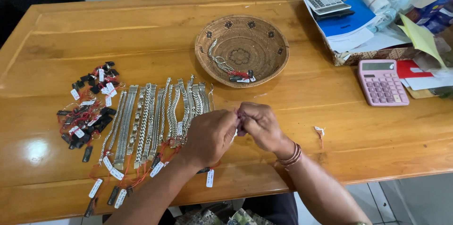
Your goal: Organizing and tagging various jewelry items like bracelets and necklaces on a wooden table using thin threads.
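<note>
Both hands, left hand point(210, 135) and right hand point(260, 125), meet over the wooden bench point(330, 126), fingers pinched on a red-threaded tag point(239, 116), silver bracelets point(155, 116) laid just left, woven basket point(241, 50) beyond.

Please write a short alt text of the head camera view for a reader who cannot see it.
Two hands, left hand and right hand, meet over a wooden table, pinching something small with red thread between them. Left of them lies a row of silver chain bracelets with tags; behind, a woven basket holds another chain, and a pink calculator sits right.
</note>
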